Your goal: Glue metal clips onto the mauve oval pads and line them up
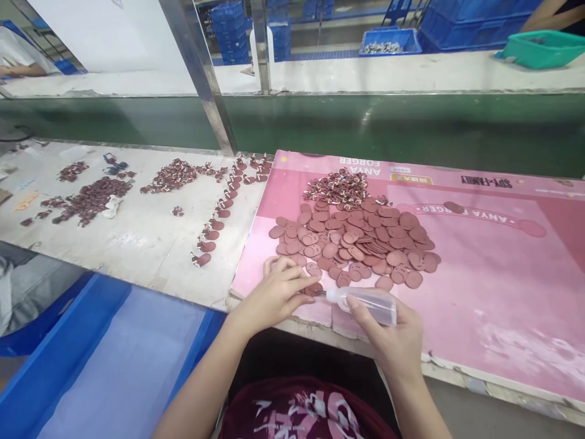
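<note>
Lower centre: left hand [276, 296] pinches a brown disc [314, 289] flat on the pink mat [479, 292]; right hand [393, 332] grips the squeeze bottle [368, 303], lying sideways, nozzle pointing left, tip just beside the disc.

My left hand [276, 296] lies palm down, fingers curled, thumb and forefinger pinched together at its right tip. My right hand [395, 338] sits just beside it, fingers wrapped closed, forefinger stretched toward the left hand. Both forearms are bare.

We are in a factory workshop. Blue crates [461, 24] stack at the top; brown pieces [356, 241] heap mid-frame on our long workbench [141, 238].
</note>
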A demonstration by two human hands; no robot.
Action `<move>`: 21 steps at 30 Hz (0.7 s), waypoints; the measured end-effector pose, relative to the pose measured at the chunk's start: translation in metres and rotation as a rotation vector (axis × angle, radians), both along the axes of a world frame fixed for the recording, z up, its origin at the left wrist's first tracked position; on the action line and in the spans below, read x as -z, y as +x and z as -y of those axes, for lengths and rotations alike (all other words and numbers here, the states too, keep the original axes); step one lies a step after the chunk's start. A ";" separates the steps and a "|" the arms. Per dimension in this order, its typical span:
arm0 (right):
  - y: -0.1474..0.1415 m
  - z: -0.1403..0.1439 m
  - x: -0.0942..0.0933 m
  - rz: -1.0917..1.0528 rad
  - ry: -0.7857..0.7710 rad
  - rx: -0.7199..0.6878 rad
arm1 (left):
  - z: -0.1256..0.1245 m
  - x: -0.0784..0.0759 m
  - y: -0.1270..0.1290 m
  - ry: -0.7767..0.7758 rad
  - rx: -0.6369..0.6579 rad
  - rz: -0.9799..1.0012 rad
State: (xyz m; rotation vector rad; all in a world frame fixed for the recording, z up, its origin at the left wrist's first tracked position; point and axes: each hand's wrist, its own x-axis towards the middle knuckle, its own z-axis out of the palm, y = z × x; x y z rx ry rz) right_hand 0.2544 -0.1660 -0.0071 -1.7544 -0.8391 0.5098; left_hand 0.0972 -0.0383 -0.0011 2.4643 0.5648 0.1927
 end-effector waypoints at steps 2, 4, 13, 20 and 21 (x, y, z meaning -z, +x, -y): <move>-0.001 0.000 0.000 0.001 -0.005 -0.006 | 0.000 0.000 0.000 0.004 0.000 0.005; -0.001 0.000 0.000 0.004 -0.006 -0.009 | 0.000 0.000 0.000 0.003 0.001 0.009; -0.009 0.000 -0.005 -0.068 0.001 0.035 | 0.000 0.001 -0.001 0.009 0.001 0.004; -0.008 0.000 -0.002 -0.077 0.041 0.046 | 0.000 0.001 -0.001 0.014 0.001 0.024; -0.006 0.001 -0.001 -0.066 0.046 0.030 | 0.000 0.001 -0.001 0.013 0.003 0.026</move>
